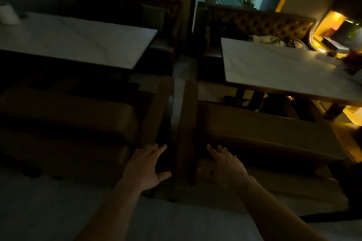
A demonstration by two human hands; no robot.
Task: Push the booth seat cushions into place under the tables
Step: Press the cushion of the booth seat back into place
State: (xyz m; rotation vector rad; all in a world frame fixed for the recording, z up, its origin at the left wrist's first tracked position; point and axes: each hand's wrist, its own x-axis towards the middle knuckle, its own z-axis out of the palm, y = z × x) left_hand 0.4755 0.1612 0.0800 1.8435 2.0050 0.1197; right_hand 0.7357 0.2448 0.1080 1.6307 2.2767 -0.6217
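Observation:
Two brown booth seats stand side by side in a dim room. The left seat cushion (74, 115) lies in front of the left white table (74, 39). In front of the right white table (274, 70) lies the right seat cushion (264, 131). My left hand (147, 166) reaches with straight, spread fingers to the wooden end of the left seat (156, 111). At the back edge of the right seat, beside its wooden end (189, 129), my right hand (225, 164) has its fingers extended. Whether either hand touches the wood is unclear in the dark.
A narrow aisle of pale floor (178, 76) runs between the two booths. Tufted brown benches (260, 23) stand behind the tables. A paper roll (7, 13) sits on the left table; clutter and a lit yellow shelf (337, 31) are at right. Pale floor (58, 211) lies below.

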